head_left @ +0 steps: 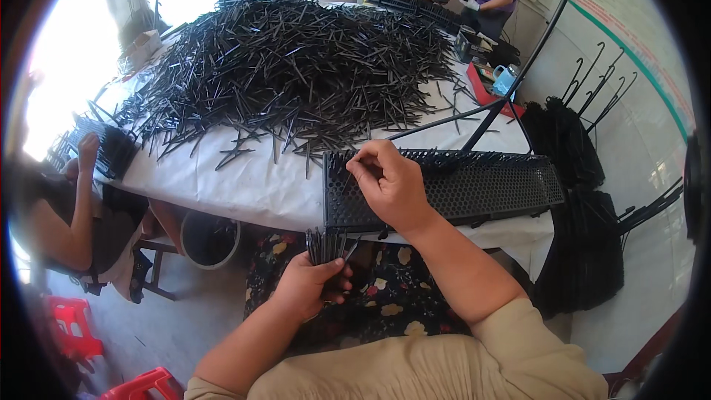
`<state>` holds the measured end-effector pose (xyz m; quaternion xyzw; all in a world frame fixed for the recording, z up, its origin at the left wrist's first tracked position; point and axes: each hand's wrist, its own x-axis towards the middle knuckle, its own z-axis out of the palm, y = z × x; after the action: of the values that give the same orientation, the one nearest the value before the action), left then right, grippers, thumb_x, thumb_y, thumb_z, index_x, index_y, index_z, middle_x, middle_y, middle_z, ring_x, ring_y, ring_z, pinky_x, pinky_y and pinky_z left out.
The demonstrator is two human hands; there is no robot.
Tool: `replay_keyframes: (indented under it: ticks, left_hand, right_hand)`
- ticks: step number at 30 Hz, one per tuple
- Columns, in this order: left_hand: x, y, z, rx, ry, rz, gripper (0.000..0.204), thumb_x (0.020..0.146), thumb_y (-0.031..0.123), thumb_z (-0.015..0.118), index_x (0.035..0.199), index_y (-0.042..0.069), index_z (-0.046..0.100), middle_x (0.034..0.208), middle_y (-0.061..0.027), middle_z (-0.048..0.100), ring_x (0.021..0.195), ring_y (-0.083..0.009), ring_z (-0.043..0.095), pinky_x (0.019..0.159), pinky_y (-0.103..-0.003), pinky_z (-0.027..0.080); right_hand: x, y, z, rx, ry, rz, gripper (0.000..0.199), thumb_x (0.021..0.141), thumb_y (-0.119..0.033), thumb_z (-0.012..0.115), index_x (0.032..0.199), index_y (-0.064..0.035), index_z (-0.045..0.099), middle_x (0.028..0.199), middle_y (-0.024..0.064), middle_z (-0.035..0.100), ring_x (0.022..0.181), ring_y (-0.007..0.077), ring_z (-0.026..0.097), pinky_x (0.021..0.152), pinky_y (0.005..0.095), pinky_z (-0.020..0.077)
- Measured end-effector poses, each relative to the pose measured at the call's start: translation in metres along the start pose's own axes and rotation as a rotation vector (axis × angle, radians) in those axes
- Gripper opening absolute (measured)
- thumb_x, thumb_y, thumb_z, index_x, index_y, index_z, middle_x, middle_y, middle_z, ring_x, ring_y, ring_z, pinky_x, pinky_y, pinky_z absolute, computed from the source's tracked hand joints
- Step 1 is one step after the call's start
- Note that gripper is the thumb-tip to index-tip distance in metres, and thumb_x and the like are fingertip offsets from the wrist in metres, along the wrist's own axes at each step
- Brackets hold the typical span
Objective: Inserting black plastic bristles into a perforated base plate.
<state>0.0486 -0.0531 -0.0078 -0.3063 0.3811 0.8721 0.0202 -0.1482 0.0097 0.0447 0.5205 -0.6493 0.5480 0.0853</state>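
My left hand (307,285) is closed round a bundle of thin black strips (324,247), their ends standing up above the thumb. Just in front of me, a long black rack (481,185) full of small round holes sits along the near table edge. My right hand (392,185) is over the rack's left end, thumb and forefinger pinched together on what looks like one thin black strip. Whether its tip is in a hole is hard to make out. Dark strip ends line the rack's far edge.
A big heap of black strips (296,74) covers the white-sheeted table (215,178). Black metal rods rise behind the rack. Black bundles (578,252) hang at the right. A bucket (211,239) and a seated person (55,215) are at the left; other people work at the far side.
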Motion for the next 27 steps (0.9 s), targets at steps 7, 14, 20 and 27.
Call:
replay_keyframes:
  ticks: [7, 14, 20, 27]
  left_hand:
    - [-0.008, -0.001, -0.002, 0.002, 0.036, 0.051, 0.010, 0.094, 0.011, 0.059, 0.100, 0.003, 0.059, 0.081, -0.0075, 0.064, 0.063, -0.0181, 0.062, 0.046, -0.030, 0.048]
    - [-0.012, -0.003, 0.004, 0.040, 0.076, 0.072, 0.009, 0.095, 0.011, 0.058, 0.098, 0.003, 0.060, 0.077, -0.0064, 0.061, 0.057, -0.0165, 0.057, 0.044, -0.029, 0.043]
    - [-0.010, -0.007, 0.012, 0.062, 0.076, 0.074, 0.007, 0.094, 0.010, 0.057, 0.096, 0.004, 0.058, 0.074, -0.0056, 0.059, 0.052, -0.0141, 0.050, 0.040, -0.026, 0.036]
    - [-0.006, -0.014, 0.013, 0.083, 0.102, 0.056, 0.007, 0.094, 0.010, 0.057, 0.095, 0.004, 0.058, 0.074, -0.0060, 0.059, 0.052, -0.0150, 0.050, 0.041, -0.027, 0.036]
  right_hand:
    - [-0.002, 0.000, 0.005, -0.148, -0.007, -0.178, 0.022, 0.082, 0.000, 0.071, 0.096, -0.0033, 0.055, 0.074, 0.0119, 0.064, 0.063, 0.0266, 0.064, 0.056, 0.0315, 0.0497]
    - [-0.005, -0.001, 0.006, -0.219, -0.006, -0.229, 0.028, 0.080, -0.004, 0.072, 0.101, -0.0055, 0.052, 0.075, 0.0126, 0.063, 0.067, 0.0323, 0.063, 0.058, 0.0398, 0.0488]
    - [-0.009, -0.004, 0.001, -0.202, 0.028, -0.194, 0.026, 0.081, -0.006, 0.070, 0.100, -0.0058, 0.052, 0.071, 0.0129, 0.061, 0.066, 0.0341, 0.062, 0.057, 0.0418, 0.0473]
    - [-0.019, -0.002, 0.001, -0.181, 0.043, -0.214, 0.028, 0.081, -0.005, 0.071, 0.102, -0.0044, 0.052, 0.074, 0.0138, 0.061, 0.067, 0.0345, 0.062, 0.058, 0.0420, 0.0483]
